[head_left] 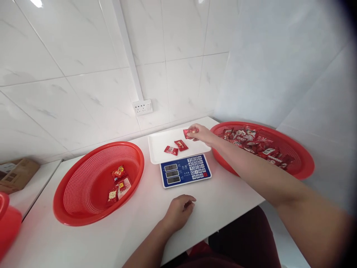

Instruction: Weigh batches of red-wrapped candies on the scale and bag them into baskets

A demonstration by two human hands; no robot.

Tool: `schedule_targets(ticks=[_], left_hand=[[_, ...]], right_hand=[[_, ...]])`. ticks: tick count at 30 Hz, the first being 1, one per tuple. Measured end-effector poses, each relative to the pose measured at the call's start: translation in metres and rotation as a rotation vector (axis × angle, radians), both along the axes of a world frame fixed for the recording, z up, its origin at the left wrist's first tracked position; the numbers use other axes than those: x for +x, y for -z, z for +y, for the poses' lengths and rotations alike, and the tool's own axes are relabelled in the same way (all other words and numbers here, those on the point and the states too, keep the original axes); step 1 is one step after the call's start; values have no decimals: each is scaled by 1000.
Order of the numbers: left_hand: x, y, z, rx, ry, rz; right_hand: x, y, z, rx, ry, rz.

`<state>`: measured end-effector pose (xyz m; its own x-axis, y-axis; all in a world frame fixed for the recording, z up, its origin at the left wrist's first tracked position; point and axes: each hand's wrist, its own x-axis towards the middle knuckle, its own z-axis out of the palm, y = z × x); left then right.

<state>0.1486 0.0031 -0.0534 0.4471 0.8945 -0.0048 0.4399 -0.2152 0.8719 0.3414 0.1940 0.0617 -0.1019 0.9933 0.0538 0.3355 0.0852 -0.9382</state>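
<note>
My right hand (203,134) reaches over the white weighing tray and pinches a small red wrapped packet (187,133) between thumb and fingers. Beneath and left of it, two more red packets, one (181,145) beside the other (171,150), lie flat on the scale's tray (156,149). The blue keypad panel (185,171) of the scale faces me, with three small displays. My left hand (180,213) rests on the white table in front of the scale, its fingers loosely bent and apart, holding nothing.
A red basket (60,203) on the left contains several packets and a pale card. Another red basket (305,162), heaped with red packets, stands right, partly behind my forearm. A cardboard box (22,175) and a red container (9,227) are far left. A wall socket (142,107) is behind.
</note>
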Motion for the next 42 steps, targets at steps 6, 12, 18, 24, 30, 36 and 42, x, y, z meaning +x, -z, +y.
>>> schedule_targets(ticks=[6, 12, 18, 24, 30, 36, 42], left_hand=[[-1, 7, 1, 26, 14, -15], [1, 14, 4, 29, 9, -17], [3, 11, 5, 0, -3, 26], [2, 11, 4, 1, -15, 7], [2, 8, 3, 5, -9, 17], [1, 6, -1, 3, 31, 42], [0, 9, -2, 21, 33, 50]], right_hand=[[81, -2, -14, -45, 94, -88], [156, -1, -43, -216, 43, -436], [173, 17, -41, -85, -111, -962], [145, 44, -19, 54, -14, -1057], [136, 40, -18, 101, 5, -1167], [145, 3, -28, 70, 187, -1141], [110, -25, -23, 194, 273, -685]])
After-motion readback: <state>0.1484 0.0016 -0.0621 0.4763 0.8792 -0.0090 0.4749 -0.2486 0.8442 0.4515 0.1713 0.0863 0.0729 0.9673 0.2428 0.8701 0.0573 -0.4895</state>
